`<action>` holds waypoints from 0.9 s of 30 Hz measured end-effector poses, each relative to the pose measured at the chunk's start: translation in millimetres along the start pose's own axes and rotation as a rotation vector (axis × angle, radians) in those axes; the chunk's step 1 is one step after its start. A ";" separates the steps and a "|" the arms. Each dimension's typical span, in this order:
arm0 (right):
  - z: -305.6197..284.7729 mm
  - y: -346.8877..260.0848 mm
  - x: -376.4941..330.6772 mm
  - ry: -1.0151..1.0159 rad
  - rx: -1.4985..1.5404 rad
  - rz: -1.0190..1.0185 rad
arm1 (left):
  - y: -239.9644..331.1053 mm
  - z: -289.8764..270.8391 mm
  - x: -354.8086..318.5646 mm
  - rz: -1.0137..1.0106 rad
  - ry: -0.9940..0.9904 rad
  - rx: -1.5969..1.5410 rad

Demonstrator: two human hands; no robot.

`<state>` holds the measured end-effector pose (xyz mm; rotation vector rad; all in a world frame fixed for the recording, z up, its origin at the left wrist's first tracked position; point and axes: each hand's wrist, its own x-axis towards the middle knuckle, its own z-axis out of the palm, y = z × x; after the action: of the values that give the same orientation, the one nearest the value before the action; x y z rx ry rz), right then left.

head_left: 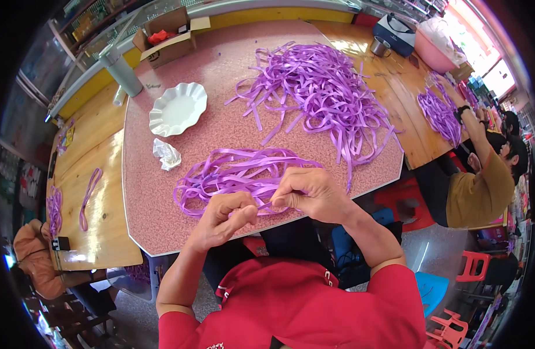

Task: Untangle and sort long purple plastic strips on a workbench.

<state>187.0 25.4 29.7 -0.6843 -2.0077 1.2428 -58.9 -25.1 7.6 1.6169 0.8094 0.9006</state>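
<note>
Both hands hover over the near edge of the pink table, close in front of a loose bundle of purple ribbon (235,168). My left hand (225,217) is closed, with thumb and index finger pressed together. Thumb and fingertips also meet in a pinch on my right hand (314,195), which partly covers the bundle's right side. Whatever sits between the fingertips of either hand is too small or hidden to make out. Farther back on the right lies a large tangled heap of purple ribbons (320,87), its loose ends trailing toward the near right corner.
A scalloped white bowl (179,109) and crumpled white tissue (166,155) lie on the left. Behind them stand a pale green tumbler (121,72) and an open cardboard box (168,49). Other people sit at wooden tables on both sides, with purple ribbons (439,116) at the right.
</note>
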 end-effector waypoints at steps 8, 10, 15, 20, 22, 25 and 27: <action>-1.6 -13.7 9.0 0.088 0.612 0.147 | -7.9 22.2 36.5 0.199 0.376 -0.337; -3.4 -19.5 15.3 0.185 0.770 -0.031 | -2.1 41.2 45.8 0.215 0.301 -0.423; -55.3 -19.5 19.3 0.436 0.695 -0.301 | -9.2 29.8 42.0 0.085 -0.165 -0.066; -115.7 4.9 -13.4 0.708 0.658 -0.305 | 4.1 18.3 23.8 -0.103 0.176 -0.328; -130.6 19.7 -24.3 0.786 0.575 -0.284 | 1.7 4.3 15.0 -0.173 0.149 -0.292; -153.0 44.8 -37.3 0.901 0.434 -0.235 | -1.6 -16.3 -0.5 -0.258 0.135 -0.225; -166.0 61.8 -44.2 1.025 0.277 -0.077 | -7.8 -31.4 -11.6 -0.288 0.173 -0.154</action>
<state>347.5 111.2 15.1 -0.8553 -0.9869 0.8224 -92.5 -18.9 3.0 1.2628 1.0377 0.8790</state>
